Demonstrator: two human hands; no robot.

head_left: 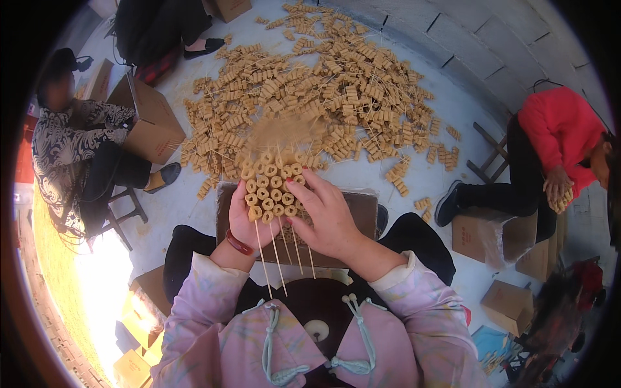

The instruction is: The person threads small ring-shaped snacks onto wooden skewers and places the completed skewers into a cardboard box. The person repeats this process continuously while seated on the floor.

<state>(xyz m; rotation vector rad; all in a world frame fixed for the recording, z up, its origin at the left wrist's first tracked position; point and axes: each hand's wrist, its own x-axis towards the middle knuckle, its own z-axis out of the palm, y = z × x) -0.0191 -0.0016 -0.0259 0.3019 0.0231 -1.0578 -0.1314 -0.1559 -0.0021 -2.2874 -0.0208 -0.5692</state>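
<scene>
A bundle of skewered tan rolls (275,189) is gathered between my two hands, their hollow ring-like ends packed together in rows. Several thin wooden sticks stick out of it toward me. My left hand (238,220) cups the bundle's left side, a dark red bangle on the wrist. My right hand (331,220) wraps its right side, with the fingers over the top. Below the bundle, between my knees, stands an open cardboard box (363,226) with a plastic liner; my hands and the bundle hide much of its inside.
A big heap of skewered rolls (284,90) covers the floor beyond the box. At left, a seated person (77,136) reaches into a cardboard box (155,123). Someone in red (563,129) sits at right holding rolls, near another box (472,236). A third person (158,32) is at far left.
</scene>
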